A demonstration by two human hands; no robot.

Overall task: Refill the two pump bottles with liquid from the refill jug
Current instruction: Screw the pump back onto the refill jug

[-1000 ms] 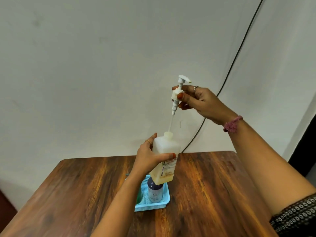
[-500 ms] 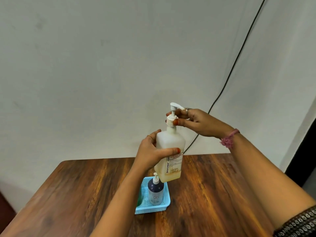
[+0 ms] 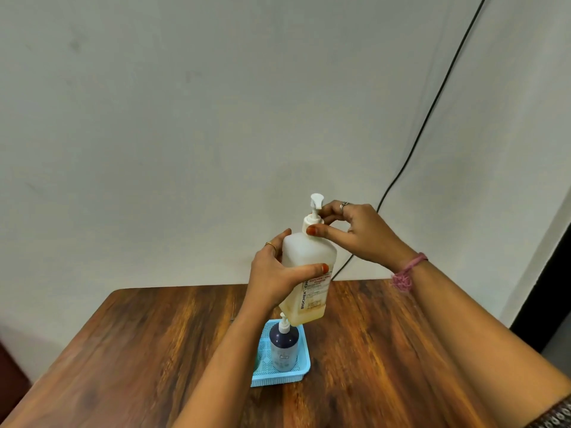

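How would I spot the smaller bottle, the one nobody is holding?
Start at the wooden table and find the light blue mesh tray near its middle, under the raised hands. The small bottle stands upright inside it. Unlike the big pale bottle held above, it is dark navy with a white pump and nobody touches it.

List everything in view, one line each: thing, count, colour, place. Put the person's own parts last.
large pump bottle: 1, translucent white with yellowish liquid low inside, held above the basket
small pump bottle: 1, dark blue with white pump, standing in the basket
basket: 1, light blue, on the table
table: 1, brown wood, against the wall
cable: 1, black, down the wall
left hand: 1, gripping the large bottle's body
right hand: 1, on its pump collar
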